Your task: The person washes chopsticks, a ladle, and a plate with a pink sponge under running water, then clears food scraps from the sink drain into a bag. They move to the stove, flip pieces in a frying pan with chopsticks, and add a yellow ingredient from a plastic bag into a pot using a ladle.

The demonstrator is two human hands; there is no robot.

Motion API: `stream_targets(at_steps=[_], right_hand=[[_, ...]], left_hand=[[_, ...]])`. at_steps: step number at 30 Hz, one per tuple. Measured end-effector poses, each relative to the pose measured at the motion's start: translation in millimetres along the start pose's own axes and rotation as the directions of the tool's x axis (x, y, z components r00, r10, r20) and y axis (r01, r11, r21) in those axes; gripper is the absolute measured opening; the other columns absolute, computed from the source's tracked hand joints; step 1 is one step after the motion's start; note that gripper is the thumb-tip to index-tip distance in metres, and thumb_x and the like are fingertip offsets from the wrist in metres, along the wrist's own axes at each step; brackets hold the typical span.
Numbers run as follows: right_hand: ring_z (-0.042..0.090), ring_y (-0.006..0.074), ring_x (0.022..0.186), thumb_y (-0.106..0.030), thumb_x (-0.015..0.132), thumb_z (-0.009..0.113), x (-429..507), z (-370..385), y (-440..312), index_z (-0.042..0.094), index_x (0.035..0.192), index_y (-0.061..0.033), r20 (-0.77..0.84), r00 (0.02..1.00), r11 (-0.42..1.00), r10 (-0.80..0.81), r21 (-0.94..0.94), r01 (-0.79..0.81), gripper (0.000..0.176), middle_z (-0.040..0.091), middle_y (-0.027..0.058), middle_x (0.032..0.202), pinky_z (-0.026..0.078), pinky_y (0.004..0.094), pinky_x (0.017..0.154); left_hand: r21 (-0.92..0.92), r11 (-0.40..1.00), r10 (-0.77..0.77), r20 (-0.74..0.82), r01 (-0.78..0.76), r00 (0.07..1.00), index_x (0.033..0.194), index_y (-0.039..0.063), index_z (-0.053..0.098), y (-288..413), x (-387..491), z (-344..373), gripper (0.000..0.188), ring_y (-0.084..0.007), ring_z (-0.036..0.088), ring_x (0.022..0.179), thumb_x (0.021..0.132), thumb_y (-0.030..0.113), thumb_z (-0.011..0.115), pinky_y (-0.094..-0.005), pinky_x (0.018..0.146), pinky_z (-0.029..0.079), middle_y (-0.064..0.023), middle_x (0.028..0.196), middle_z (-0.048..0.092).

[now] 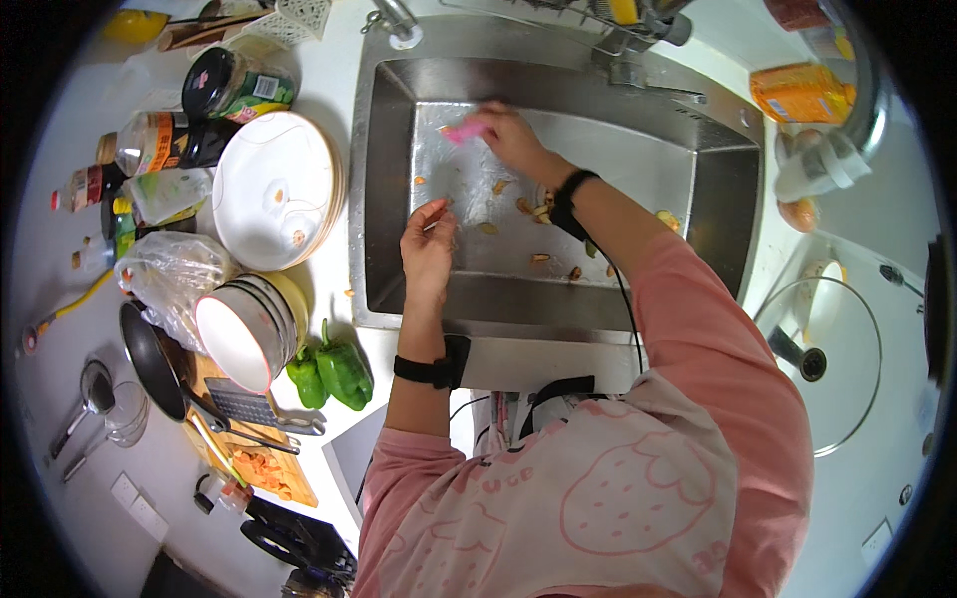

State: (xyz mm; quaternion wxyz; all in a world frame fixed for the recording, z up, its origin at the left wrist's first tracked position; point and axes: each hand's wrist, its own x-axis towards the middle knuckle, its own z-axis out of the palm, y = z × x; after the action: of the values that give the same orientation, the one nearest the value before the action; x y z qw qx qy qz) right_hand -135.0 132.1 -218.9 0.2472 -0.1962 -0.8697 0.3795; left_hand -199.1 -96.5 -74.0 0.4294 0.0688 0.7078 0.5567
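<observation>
In the upper left of the stainless steel sink [658, 138], my right hand [514, 140] is shut on a small pink item [463, 132]. Motion blur hides what kind of item it is. Over the sink's left side hangs my left hand [428, 243], its thumb and fingertips drawn together. Whether something small is pinched there, I cannot tell. Scattered on the wet sink floor are peel scraps [487, 228], with a small heap of scraps [540, 211] partly behind my right wrist. Another pale piece [667, 220] lies near the right wall.
Left of the sink stand stacked plates [273, 190], nested bowls [239, 336] and two green peppers [340, 374]. Beyond them, a cutting board [299, 478] bears chopped orange pieces [262, 472] beside a frying pan [153, 359]. The faucet [628, 71] rises behind the sink; a glass lid [845, 404] lies right.
</observation>
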Motion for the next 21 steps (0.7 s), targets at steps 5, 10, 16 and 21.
stream_targets(at_steps=[5, 10, 16, 21], right_hand=[[0.056, 0.0313, 0.103, -0.004, 0.078, 0.059, 15.8, 60.6, -22.6, 0.064, 0.108, -0.0107, 0.17, 0.985, 0.992, -0.039, -0.116, 0.059, 0.031, 0.062, 0.0106, 0.107, 0.044, 0.0415, 0.093], [0.059, 0.0287, 0.097, 0.003, 0.073, 0.062, -32.2, -1.4, -23.7, 0.064, 0.09, -0.0054, 0.762, 0.647, 0.992, 0.024, -0.097, 0.077, 0.019, 0.062, 0.0086, 0.092, 0.046, 0.0395, 0.09], [0.06, 0.0292, 0.089, -0.005, 0.077, 0.064, 17.0, 95.7, -54.6, 0.067, 0.086, -0.0105, 0.337, 0.933, 0.935, -0.123, 0.354, -0.005, 0.012, 0.064, 0.0091, 0.086, 0.048, 0.0392, 0.079], [0.057, 0.0266, 0.094, -0.013, 0.068, 0.07, -66.6, 71.4, -68.5, 0.064, 0.075, -0.0118, 0.508, 0.702, 0.863, -0.499, 0.218, 0.456, 0.01, 0.06, 0.0078, 0.081, 0.046, 0.0393, 0.083]], left_hand=[[-0.08, 0.997, 0.004, -0.03, -0.006, 1.0, 0.112, 0.003, 0.062, 0.9, -8.5, -23.4, 0.021, -0.0107, 0.056, 0.095, 0.091, 0.004, 0.059, -0.023, 0.086, 0.044, -0.0037, 0.106, 0.062], [-0.108, 0.994, 0.015, -0.039, -0.019, 0.999, 0.111, 0.002, 0.062, 12.1, -19.2, -38.6, 0.019, -0.0099, 0.055, 0.094, 0.092, 0.005, 0.059, -0.0228, 0.085, 0.044, -0.0025, 0.104, 0.061], [-0.124, 0.984, 0.122, -0.06, -0.129, 0.991, 0.11, 0.011, 0.065, 14.7, -26.7, -50.7, 0.019, -0.0087, 0.058, 0.086, 0.092, 0.017, 0.062, -0.0236, 0.076, 0.046, 0.0006, 0.102, 0.064], [-0.114, 0.99, 0.071, -0.065, -0.078, 0.995, 0.11, 0.01, 0.065, 14.3, -27.4, -53.8, 0.019, -0.0095, 0.059, 0.087, 0.092, 0.017, 0.062, -0.0244, 0.079, 0.047, -0.0004, 0.102, 0.064]])
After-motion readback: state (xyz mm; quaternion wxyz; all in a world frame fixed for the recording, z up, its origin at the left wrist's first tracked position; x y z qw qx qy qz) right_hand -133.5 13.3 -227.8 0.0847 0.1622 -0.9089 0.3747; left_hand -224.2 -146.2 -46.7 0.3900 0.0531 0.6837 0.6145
